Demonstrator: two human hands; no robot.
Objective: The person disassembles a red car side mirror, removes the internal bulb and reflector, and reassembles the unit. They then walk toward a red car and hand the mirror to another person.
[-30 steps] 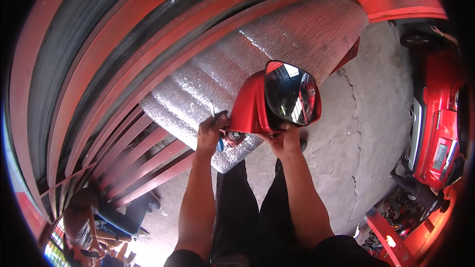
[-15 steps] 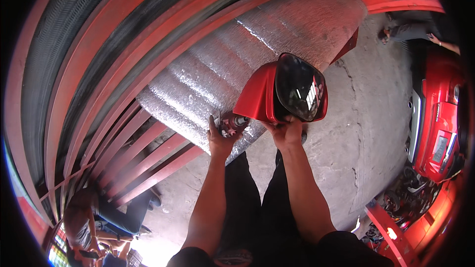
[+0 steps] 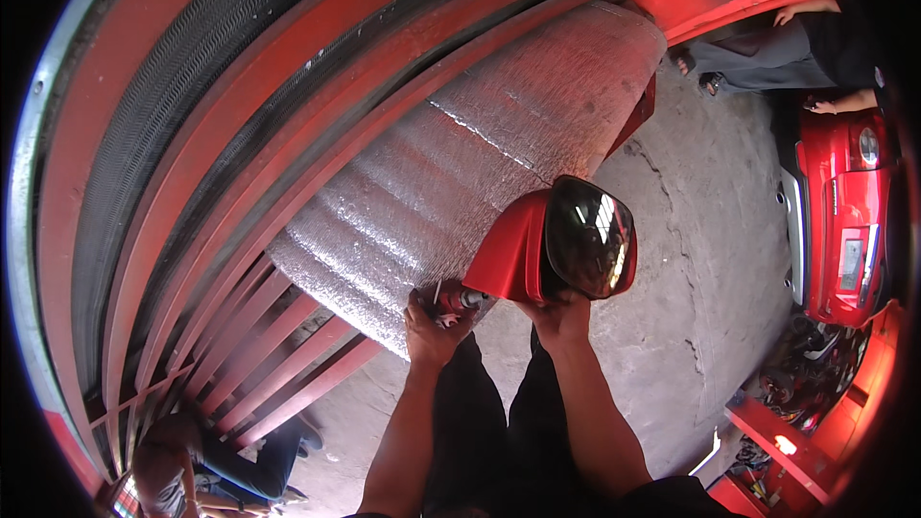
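Note:
A vehicle side mirror with a glossy red housing (image 3: 508, 249) and dark reflective glass (image 3: 590, 238) is held up in front of me, over the edge of a silver foil-covered sheet. My right hand (image 3: 559, 318) grips it from below, with fingers partly hidden under the housing. At the housing's lower left corner, my left hand (image 3: 434, 331) is closed around a dark red part with a metal shaft (image 3: 451, 302). That shaft points at the housing; whether the two are joined cannot be made out. The thumb and fingers of the left hand curl about this part.
The foil-covered sheet (image 3: 413, 192) lies along red metal beams (image 3: 221, 144) at the left. A person (image 3: 182, 456) sits low at lower left; another person (image 3: 787, 53) is at upper right near a red vehicle (image 3: 849, 221). Cracked concrete floor (image 3: 662, 345) spreads at the right.
The mirror and both hands sit lower in the picture, and the whole view has shifted. The mirror's glass is turned slightly. More of the upper right person shows. Both grips stay the same.

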